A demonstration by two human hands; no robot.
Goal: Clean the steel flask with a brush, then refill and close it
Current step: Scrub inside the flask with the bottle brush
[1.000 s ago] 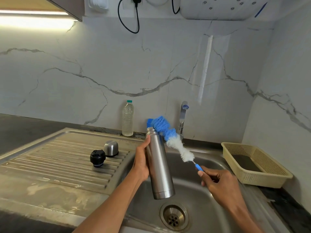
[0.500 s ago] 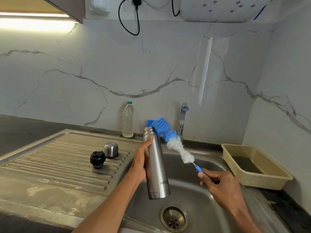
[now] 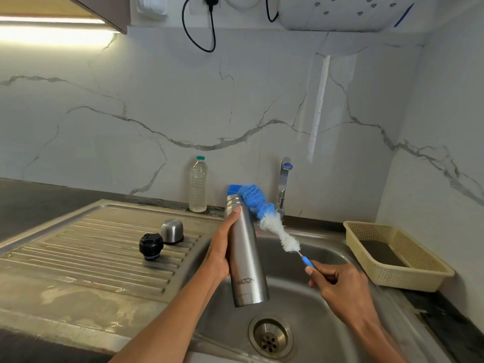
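I hold the steel flask [image 3: 245,255] in my left hand [image 3: 222,251], above the sink [image 3: 327,258], tilted, its mouth open. My right hand [image 3: 337,282] grips the brush [image 3: 269,218] by its blue handle; the bristles are beside the mouth, not yet inside. The black stopper [image 3: 151,245] and steel cap [image 3: 172,231] stand on the drainboard [image 3: 78,258]. I judge scrubbing, refilling and closing all remain.

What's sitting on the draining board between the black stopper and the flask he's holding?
In the head view, only the steel cap stands near that stretch, just behind the black stopper; otherwise bare ribbed board reaches the flask.
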